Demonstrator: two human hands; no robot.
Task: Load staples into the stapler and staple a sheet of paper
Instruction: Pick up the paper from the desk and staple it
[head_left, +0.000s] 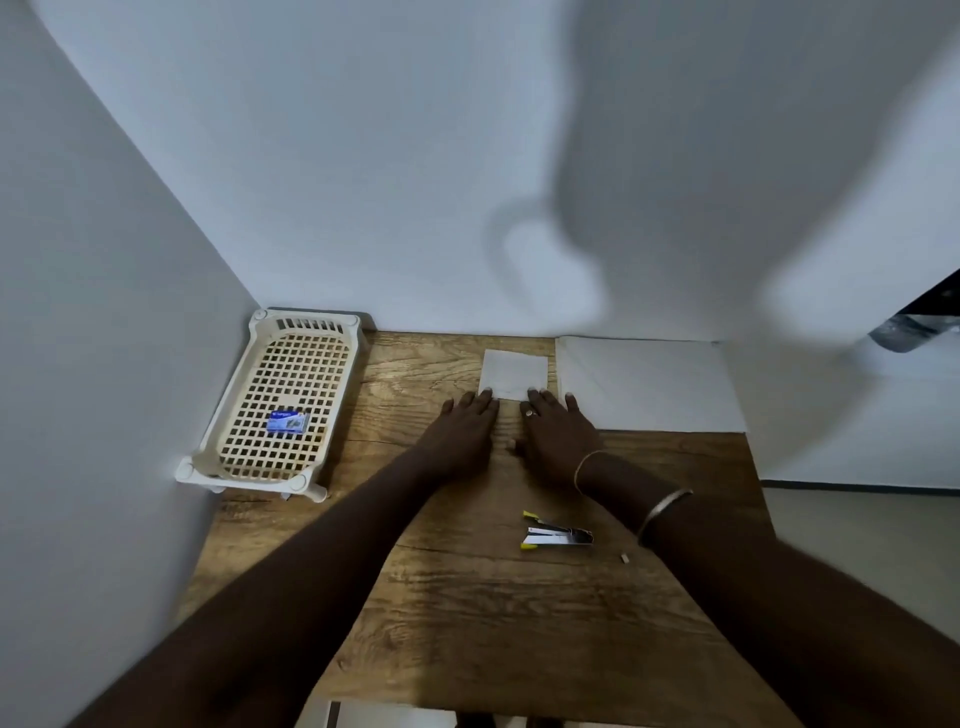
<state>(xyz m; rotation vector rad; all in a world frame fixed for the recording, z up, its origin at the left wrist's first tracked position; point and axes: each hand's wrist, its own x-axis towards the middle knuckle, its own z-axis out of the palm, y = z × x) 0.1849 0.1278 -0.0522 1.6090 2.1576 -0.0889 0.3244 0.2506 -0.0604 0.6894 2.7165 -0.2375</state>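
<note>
Head view: cream tray (228, 400) at left w/ blue staple box (287, 422) inside. Next, left hand (465, 431) flat on table (519, 623), fingers straight, tips on small paper (514, 371) near corner. Then right hand (556, 434) (ring on one finger) flat too, tips on same near edge. The stapler (558, 535) lies open by right forearm, untouched. A larger sheet (649, 384) far right.

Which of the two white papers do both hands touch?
The smaller paper: the left hand and right hand both lay straight fingertips on its near edge. The larger sheet lies to its right.
</note>
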